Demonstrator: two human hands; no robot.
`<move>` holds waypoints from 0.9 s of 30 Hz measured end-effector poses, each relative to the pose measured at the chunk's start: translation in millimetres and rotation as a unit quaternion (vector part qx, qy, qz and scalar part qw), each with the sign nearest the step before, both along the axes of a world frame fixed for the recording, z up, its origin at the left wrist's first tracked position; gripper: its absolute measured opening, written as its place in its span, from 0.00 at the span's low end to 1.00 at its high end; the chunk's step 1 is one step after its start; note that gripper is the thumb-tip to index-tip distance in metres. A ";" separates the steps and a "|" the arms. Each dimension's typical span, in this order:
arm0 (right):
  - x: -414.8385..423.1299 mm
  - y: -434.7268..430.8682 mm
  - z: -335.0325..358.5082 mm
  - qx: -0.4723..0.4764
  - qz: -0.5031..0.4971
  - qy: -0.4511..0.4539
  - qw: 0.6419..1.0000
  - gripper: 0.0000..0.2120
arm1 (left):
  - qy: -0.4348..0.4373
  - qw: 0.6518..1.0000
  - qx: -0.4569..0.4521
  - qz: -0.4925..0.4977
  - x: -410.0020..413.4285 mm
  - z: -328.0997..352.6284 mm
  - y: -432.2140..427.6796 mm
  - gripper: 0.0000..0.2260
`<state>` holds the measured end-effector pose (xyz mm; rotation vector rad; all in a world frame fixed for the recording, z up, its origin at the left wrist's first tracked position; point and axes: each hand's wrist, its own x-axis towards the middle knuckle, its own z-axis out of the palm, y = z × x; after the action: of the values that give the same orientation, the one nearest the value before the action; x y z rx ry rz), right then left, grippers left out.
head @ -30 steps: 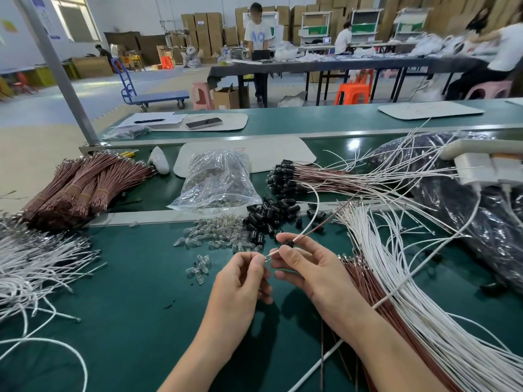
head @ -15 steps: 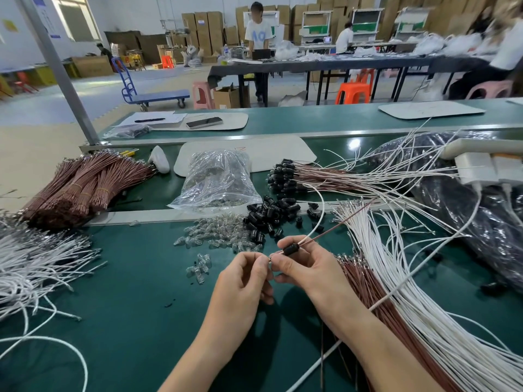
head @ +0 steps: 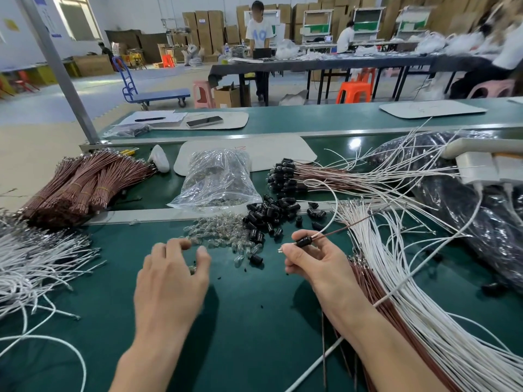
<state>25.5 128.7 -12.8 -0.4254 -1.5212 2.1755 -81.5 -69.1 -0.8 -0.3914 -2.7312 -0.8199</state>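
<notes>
Lying beyond the left hand — clear bag of glass bulbs.

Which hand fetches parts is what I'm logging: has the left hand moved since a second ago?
Yes. The left hand has parted from the right hand and moved leftward, over the loose clear bulbs.

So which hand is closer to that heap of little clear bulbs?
Left. The left hand reaches to the near edge of the clear bulbs, fingertips beside them. The right hand is off to their right, pinching a black sleeve on a wire.
</notes>
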 end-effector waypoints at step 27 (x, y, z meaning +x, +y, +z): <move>-0.3 -2.0 6.6 -0.081 0.008 0.023 0.996 0.16 | -0.065 0.915 0.362 -0.165 10.9 -0.7 15.3 0.10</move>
<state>25.2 126.7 -6.1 -0.4139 -1.3327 2.3136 -70.6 -53.7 -1.5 -0.6436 -2.2524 -1.9046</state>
